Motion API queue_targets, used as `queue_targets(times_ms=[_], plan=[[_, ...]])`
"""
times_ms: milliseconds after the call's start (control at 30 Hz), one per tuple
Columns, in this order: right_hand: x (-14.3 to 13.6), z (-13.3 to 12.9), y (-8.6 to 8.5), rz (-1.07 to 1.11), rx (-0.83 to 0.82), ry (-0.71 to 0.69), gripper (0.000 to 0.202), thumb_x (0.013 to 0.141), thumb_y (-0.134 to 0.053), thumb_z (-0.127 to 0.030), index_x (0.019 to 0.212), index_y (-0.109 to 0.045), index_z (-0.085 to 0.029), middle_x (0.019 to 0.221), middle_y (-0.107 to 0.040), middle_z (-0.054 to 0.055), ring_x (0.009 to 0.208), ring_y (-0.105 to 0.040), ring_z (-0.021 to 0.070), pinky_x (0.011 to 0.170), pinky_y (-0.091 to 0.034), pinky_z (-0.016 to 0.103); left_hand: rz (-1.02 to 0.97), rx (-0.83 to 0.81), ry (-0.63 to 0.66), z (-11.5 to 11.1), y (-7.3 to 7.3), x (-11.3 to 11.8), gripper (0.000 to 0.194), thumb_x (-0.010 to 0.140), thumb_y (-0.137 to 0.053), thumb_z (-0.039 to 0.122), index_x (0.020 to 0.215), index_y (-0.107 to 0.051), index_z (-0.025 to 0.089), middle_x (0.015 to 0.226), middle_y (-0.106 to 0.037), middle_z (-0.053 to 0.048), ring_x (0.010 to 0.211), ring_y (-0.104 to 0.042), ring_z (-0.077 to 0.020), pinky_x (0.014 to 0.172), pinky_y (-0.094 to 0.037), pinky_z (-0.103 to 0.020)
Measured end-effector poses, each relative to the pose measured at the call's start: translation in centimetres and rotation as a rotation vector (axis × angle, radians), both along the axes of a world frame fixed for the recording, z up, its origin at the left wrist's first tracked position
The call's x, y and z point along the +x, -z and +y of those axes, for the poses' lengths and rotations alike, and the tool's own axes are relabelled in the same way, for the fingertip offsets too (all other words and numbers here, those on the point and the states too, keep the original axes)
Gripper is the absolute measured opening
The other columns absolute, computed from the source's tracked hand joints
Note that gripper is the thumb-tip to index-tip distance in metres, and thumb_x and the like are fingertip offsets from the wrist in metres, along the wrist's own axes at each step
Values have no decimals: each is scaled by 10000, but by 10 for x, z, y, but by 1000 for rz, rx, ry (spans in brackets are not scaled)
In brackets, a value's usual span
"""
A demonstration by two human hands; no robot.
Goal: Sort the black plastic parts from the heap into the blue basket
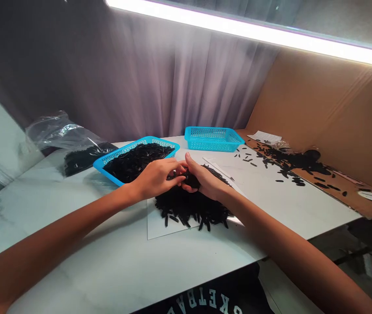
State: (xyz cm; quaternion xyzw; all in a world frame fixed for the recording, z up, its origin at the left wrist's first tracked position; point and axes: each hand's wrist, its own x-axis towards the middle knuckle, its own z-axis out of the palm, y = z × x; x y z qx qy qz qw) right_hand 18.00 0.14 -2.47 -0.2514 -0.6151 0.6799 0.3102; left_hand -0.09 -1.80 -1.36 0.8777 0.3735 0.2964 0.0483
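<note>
My two hands meet above a heap of small black oblong pieces [189, 207], whose exact kind I cannot make out. The heap lies on a white sheet [155, 229] on the table. Curled around a small bunch of these pieces, my right hand [205, 179] has its thumb raised. The fingers of my left hand [158, 176] are bent in a pinch against the right fingers; what lies between them is too small to tell. Just behind my left hand stands a blue plastic basket [107, 168] filled with similar black pieces.
A second blue basket [214, 141] stands at the back. On the left lies a clear plastic bag [71, 137] with black contents. More black pieces [294, 161] are scattered on cardboard at the right, near a white paper [266, 137]. A bright tube light [238, 28] hangs overhead.
</note>
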Motion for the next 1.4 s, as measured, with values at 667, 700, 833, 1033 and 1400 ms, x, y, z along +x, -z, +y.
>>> queue_targets(times_ms=[667,700,833,1033,1400], plan=[[-3,-1,6,-102,86,55,496,903,-476,-675,834,-543,-188,676,-544,-4,494,-437,88,408,-237,197,-553,-182,-73,0,56,17,269,997,-485,429,927,-603,198,793,-609,-5,709,-591,-151,728,-464,-295],[-3,0,6,-113,106,83,440,900,-518,-625,866,-550,-188,677,-538,-14,494,-429,83,416,-237,196,-576,-187,-92,1,56,16,268,996,-488,428,924,-603,196,797,-616,-6,713,-592,-151,727,-463,-293],[2,7,5,-170,245,199,311,851,-643,-442,1011,-622,-176,668,-518,-41,515,-416,85,465,-280,212,-636,-161,-190,2,54,17,233,984,-513,379,889,-604,186,793,-613,-7,715,-567,-148,696,-444,-279],[7,17,6,-266,663,372,227,849,-650,-382,885,-709,-166,742,-642,6,644,-522,134,632,-383,269,-649,-152,-226,4,53,17,245,976,-511,379,851,-595,186,757,-589,3,686,-545,-141,650,-424,-268],[11,21,3,-286,733,410,223,861,-643,-362,803,-756,-178,782,-725,38,750,-611,187,741,-419,313,-706,-217,-219,4,56,18,209,919,-591,398,884,-606,193,820,-638,-10,747,-595,-160,706,-471,-282]])
